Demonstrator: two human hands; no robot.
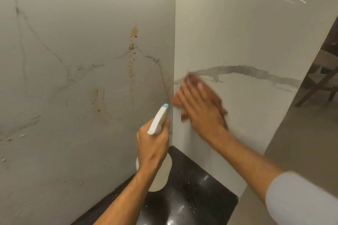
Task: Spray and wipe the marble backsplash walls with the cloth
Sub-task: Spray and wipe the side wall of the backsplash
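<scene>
The right hand (199,109) lies flat, its fingers (190,95) spread and pressed onto a reddish-brown cloth (204,93) against the right marble wall (247,42). Cloth and fingers are blurred. The cloth sits just right of the inside corner where the two walls meet, touching the low end of a grey vein (247,71) that runs rightward across that wall. A pale sleeve (300,199) covers the right arm near the bottom right.

The left hand (153,144) is clenched around the neck of a spray bottle (157,122), white head with a blue nozzle tip (165,105) aimed up and away, close to the corner line. The bottle's translucent body hangs below the fist, over the dark table (192,197).

The left marble wall (73,42) carries a vertical run of orange-brown stains (132,55) to the left of the corner, with smaller marks lower down, and a scatter of droplets (78,100) lower left of them. Thin grey veins cross it.

The table is a black, glossy wedge tucked into the corner, wet-looking with small specks, hemmed by both walls on its far sides. The right wall ends in a straight vertical edge at the right; beyond it the floor (301,133) opens out, with wooden furniture legs (318,86) standing well apart from the hands. Above the cloth the right wall is bare up to the top, so there is open surface there and to the right as far as that edge.
</scene>
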